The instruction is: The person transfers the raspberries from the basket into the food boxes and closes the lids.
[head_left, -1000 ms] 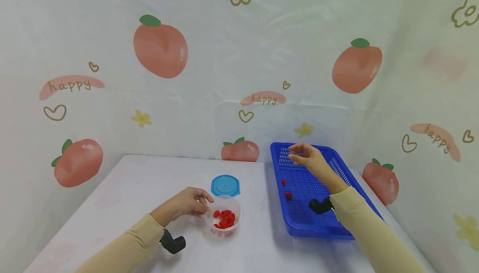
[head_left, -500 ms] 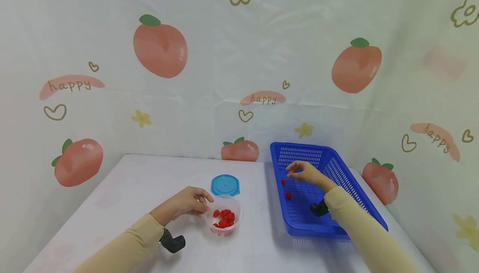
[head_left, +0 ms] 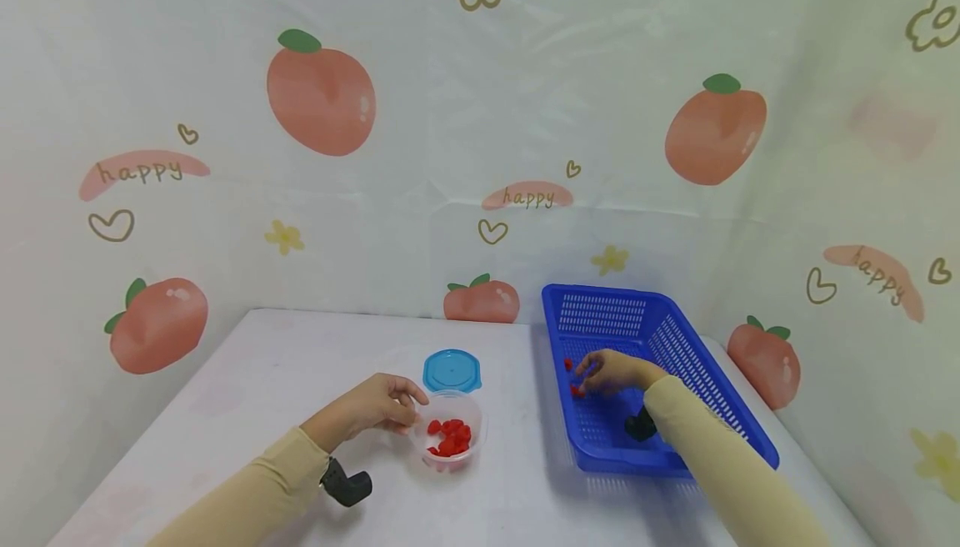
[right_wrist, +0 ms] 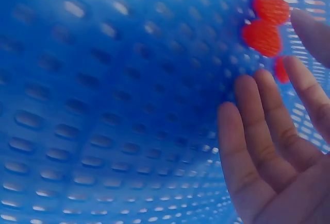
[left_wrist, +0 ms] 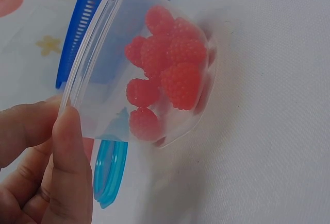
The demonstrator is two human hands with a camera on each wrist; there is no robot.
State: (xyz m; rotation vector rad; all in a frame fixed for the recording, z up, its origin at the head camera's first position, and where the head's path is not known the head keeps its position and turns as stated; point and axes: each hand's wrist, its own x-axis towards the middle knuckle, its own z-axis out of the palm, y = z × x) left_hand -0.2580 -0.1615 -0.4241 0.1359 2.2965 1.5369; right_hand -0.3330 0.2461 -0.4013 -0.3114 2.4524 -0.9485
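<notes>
My left hand (head_left: 372,408) pinches the rim of a clear plastic tub (left_wrist: 111,74) between thumb and fingers. Several red raspberries (left_wrist: 180,82) lie in the bottom of that tub. My right hand (head_left: 611,373) is down inside the blue plastic basket (head_left: 600,457), thumb and fingers spread apart. Just past its fingertips, against the basket's left side, are three raspberries (right_wrist: 263,37) in the right wrist view. From the head, a raspberry (head_left: 567,363) shows beyond the hand and another is partly covered by the fingers.
A blue lid (head_left: 452,371) lies flat on the white-covered table (head_left: 517,497) just behind the tub. The basket's raised perforated walls stand at the right. A printed cloth (head_left: 420,113) hangs behind and at both sides.
My right hand has come down from above the basket's far end, toward me, to the raspberries inside. The left hand and tub have stayed in place.
</notes>
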